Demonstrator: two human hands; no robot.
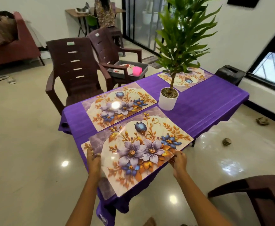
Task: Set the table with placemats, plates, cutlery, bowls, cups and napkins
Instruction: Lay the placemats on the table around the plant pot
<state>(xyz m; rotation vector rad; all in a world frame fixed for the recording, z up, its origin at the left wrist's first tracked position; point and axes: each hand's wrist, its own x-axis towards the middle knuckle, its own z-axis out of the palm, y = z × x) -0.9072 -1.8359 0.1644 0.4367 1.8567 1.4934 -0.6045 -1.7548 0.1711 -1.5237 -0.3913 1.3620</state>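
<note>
Table (206, 101): covered in a purple cloth and stretching away beyond the fingertips; the bare cloth that shows suggests setting has only begun
Chairs: the nearest brown chair (74, 70) stands far beyond the left fingers, pulled to the table edge to mark a seat
Placemats laid: one floral mat (118, 106) lies flat just beyond the held mat, squared to that chair; another (187, 78) lies at the far end, well past the right fingers
Held placemat (143, 152): spans between both sets of fingers, near edge overhanging the table; another mat's corner shows under it by the left fingers, so a stack is likely in hand
Plant pot (168, 98): white, upright, beyond the right fingers, as a centrepiece clear of the mats
Grey tray (130, 69): rests on the second chair, far beyond the fingers, with plates and a pink item, presumably staged for later
Left hand (93, 162): fingers curled over the mat's left edge, gripping
Right hand (179, 160): fingers pinch the right edge, steadying for alignment
Stage: placemats under way; plates, cutlery, bowls, cups and napkins not yet set
</note>
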